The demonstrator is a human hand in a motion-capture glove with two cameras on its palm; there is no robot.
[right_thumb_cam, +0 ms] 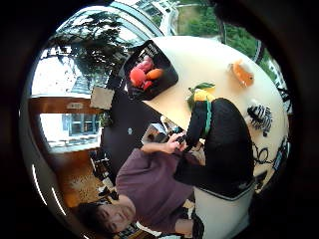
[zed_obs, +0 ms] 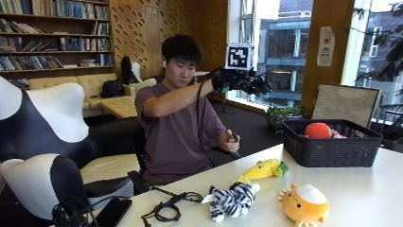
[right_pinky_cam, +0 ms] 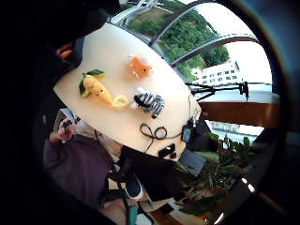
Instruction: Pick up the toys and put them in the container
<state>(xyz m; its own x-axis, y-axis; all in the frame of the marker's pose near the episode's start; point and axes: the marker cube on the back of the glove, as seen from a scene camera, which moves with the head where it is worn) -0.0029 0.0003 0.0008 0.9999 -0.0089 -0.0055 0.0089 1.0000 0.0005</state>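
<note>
Gloved right hand raised high above the table, fingers spread and holding nothing.
Three toys lie on the table: yellow plush, long axis pointing toward the black basket; zebra; orange plush. The basket holds red and orange toys.
</note>
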